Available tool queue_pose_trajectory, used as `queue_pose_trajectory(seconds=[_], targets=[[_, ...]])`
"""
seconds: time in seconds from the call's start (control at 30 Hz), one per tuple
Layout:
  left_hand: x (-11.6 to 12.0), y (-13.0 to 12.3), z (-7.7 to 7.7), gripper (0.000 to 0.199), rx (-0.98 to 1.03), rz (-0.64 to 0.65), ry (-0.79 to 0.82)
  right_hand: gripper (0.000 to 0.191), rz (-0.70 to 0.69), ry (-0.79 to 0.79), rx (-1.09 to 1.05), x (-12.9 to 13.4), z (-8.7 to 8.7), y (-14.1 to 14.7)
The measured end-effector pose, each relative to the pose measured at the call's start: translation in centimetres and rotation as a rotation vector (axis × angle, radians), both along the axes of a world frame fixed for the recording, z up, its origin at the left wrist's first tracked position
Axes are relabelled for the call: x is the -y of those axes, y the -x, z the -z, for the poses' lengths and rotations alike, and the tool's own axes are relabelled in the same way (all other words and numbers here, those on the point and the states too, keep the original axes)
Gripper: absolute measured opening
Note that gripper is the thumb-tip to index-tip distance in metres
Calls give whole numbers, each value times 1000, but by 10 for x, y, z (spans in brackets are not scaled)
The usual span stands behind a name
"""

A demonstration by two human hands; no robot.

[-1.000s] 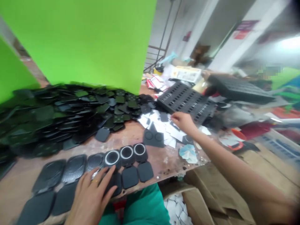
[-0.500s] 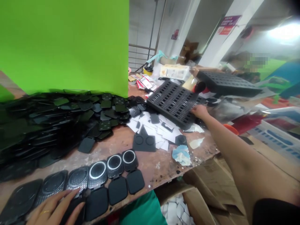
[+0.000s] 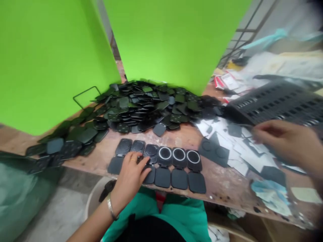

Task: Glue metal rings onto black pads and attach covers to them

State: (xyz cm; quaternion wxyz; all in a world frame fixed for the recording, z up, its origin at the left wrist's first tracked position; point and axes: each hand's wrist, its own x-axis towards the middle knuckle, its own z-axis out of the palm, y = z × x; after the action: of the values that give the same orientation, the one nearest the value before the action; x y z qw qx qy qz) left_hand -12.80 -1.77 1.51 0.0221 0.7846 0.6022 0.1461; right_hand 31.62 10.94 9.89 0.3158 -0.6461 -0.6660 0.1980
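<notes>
A row of black hinged square cases (image 3: 163, 177) lies unfolded along the table's front edge. Each has a round face on its upper half and a plain lower flap. White rings (image 3: 179, 154) show on the three at the right end. My left hand (image 3: 133, 169) is closed over the third case from the left, thumb on its lower flap and fingers near the hinge. To the right, my right hand (image 3: 280, 136) hovers over white paper pieces, in front of a dark slotted tray (image 3: 272, 101). Its fingers look pinched together, but blur hides what is between them.
A large heap of black square pieces (image 3: 141, 107) lies behind the row, against green panels (image 3: 171, 40). White papers (image 3: 237, 151) and a dark sheet with two circles (image 3: 214, 149) lie right of the row. A crumpled pale-blue cloth (image 3: 272, 196) sits near the front edge.
The view has swung left. My right hand has left the slotted tray and come back toward the row. My left hand stays on the cases.
</notes>
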Motion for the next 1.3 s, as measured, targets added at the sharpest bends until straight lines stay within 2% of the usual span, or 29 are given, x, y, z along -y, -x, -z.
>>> queue_pose_trajectory(seconds=[0.03,0.1,0.17,0.27,0.33,0.47,0.57,0.63,0.7,0.8,0.9,1.0,1.3], targets=[[1,-1,-1,29,-10,-7,9,36,-16,24,-11,7,1,37],[3,-2,-1,30,-30,-17,13,38,-191,186,-189,16,6,103],[5,-1,1,31,-48,-25,14,37,-284,360,-353,16,15,153],[6,0,4,33,-57,-36,13,38,-301,552,-568,8,34,197],[7,0,5,32,-52,-39,9,40,-291,604,-637,2,45,215],[9,0,5,33,-42,-36,20,39,-309,595,-649,-4,62,239],[10,1,5,33,-33,-31,41,31,-379,523,-550,-4,71,252],[10,2,6,34,-22,-31,45,21,-446,353,-386,-1,77,259],[10,2,7,34,-12,-32,42,14,-527,66,-181,4,83,265],[9,2,8,34,-8,-37,36,21,-676,-325,129,16,92,269],[9,2,7,35,-12,-38,34,30,-786,-497,414,30,101,270],[8,1,6,37,-18,-33,42,29,-843,-555,552,39,106,270],[6,1,5,35,-24,-30,42,17,-863,-517,629,47,102,275]])
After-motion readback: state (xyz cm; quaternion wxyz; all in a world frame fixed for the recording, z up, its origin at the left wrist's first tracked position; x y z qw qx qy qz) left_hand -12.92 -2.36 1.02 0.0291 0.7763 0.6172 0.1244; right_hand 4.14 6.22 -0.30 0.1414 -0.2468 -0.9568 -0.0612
